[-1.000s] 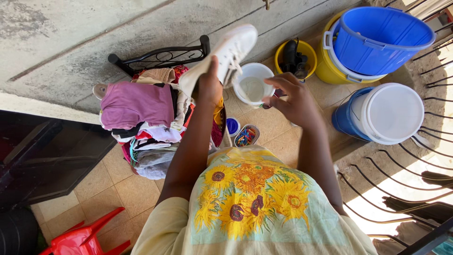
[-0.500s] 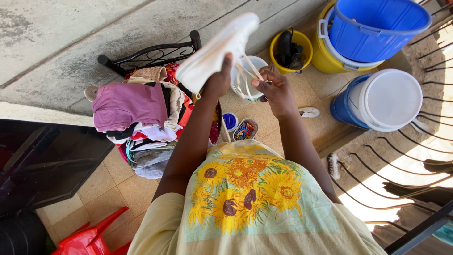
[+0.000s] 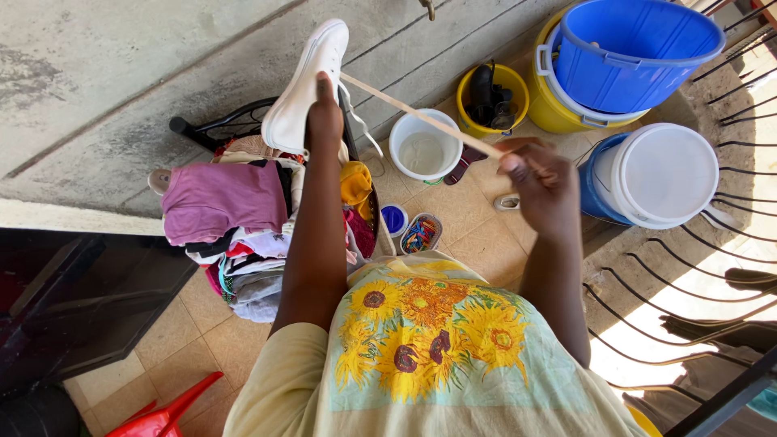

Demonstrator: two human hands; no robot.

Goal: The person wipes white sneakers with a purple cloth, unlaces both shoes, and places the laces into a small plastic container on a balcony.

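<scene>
One white shoe (image 3: 307,81) in left grip (image 3: 324,113), lace (image 3: 421,119) taut to right grip (image 3: 538,182).

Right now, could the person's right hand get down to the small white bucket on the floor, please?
Probably not at once: the right hand is pulling a lace taut from the white shoe in the left hand. The white bucket sits uncovered below, with nothing between.

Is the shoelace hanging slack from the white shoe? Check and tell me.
No: the shoelace runs taut in a straight line from the white shoe in the left hand to the right hand.
</scene>
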